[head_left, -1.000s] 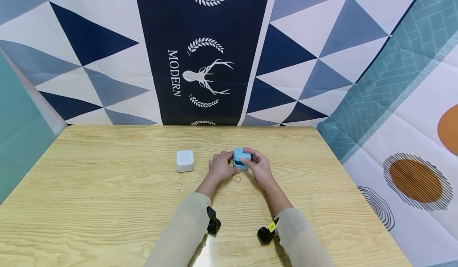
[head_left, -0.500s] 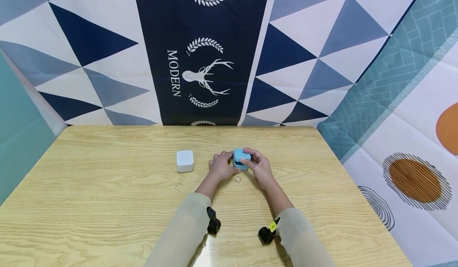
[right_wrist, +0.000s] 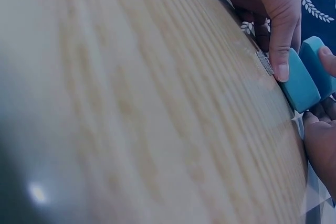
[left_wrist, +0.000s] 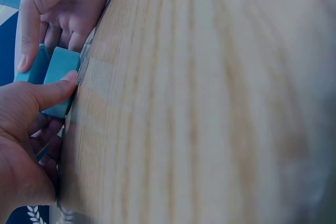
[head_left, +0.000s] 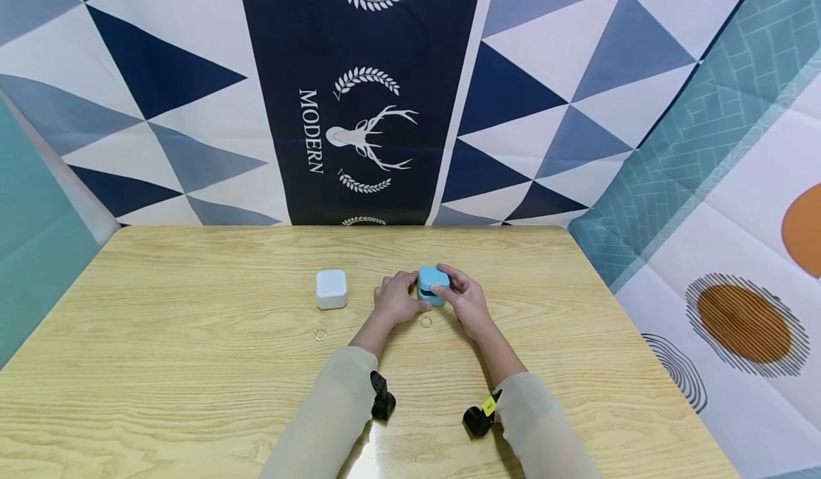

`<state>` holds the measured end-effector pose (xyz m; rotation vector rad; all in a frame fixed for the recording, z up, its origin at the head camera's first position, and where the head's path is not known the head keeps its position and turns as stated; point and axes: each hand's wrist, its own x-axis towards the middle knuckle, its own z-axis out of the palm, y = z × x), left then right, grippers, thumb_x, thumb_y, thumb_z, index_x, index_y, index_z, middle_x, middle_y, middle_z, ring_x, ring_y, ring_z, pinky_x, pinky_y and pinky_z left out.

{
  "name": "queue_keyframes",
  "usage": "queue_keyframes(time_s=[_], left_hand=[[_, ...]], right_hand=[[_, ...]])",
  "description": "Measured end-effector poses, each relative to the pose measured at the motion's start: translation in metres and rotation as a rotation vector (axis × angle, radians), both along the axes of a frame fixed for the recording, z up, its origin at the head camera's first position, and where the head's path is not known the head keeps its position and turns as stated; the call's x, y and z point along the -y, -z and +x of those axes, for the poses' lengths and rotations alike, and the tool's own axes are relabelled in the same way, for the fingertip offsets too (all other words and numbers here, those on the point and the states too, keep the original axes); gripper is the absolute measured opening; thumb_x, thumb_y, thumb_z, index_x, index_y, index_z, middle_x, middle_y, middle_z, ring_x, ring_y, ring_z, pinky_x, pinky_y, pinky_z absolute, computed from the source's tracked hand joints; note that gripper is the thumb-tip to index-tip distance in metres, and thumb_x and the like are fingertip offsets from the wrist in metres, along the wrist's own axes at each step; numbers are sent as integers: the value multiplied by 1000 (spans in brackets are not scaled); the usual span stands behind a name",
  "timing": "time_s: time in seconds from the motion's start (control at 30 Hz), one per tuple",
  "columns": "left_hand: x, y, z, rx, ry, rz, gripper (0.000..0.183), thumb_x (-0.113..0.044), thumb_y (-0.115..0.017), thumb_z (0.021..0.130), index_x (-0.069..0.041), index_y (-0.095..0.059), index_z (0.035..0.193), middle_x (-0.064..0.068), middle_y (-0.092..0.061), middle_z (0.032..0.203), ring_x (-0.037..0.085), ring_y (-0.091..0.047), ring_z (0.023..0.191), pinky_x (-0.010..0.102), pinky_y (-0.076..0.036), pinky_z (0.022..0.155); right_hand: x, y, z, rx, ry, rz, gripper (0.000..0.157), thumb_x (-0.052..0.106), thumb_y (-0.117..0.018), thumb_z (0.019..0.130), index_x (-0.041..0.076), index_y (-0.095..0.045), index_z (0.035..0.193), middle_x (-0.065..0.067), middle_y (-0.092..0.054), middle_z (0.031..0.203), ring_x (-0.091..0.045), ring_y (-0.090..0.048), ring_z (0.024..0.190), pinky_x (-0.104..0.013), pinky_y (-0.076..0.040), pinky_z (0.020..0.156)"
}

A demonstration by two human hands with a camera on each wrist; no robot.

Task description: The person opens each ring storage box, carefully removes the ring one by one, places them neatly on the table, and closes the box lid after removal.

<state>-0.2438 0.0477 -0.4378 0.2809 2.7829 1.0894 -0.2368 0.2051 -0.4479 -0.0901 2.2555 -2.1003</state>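
A small light-blue ring box (head_left: 433, 276) stands toward the back of the table, its lid partly raised with a dark gap along the front. My left hand (head_left: 393, 300) grips the base from the left; in the left wrist view its thumb lies across the base (left_wrist: 62, 62). The right hand (head_left: 467, 306) pinches the lid (right_wrist: 316, 61) from the right, thumb at the front. Just in front of the box lies a thin ring (head_left: 426, 321), which shows a sparkly band in both wrist views. The inside of the box is hidden.
To the left stands a closed white box (head_left: 331, 290) of similar size, with another thin ring (head_left: 320, 334) in front of it. Patterned cloth hangs behind the wooden table (head_left: 192, 365) and along its sides.
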Motion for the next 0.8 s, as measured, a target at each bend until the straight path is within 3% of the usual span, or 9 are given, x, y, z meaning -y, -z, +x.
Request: queue_keyframes(time_s=[0.8], left_hand=[[0,0,2,-2,-7,1,71,-35,-74,78,-12,-46,139,5,-50,137,29,-42,121,45,-32,94]], right_hand=[[-1,2,0,4,-9,-20,52,3,-62,87,2,-46,136,-18,-45,141,-25,-42,131,-11,-44,89]])
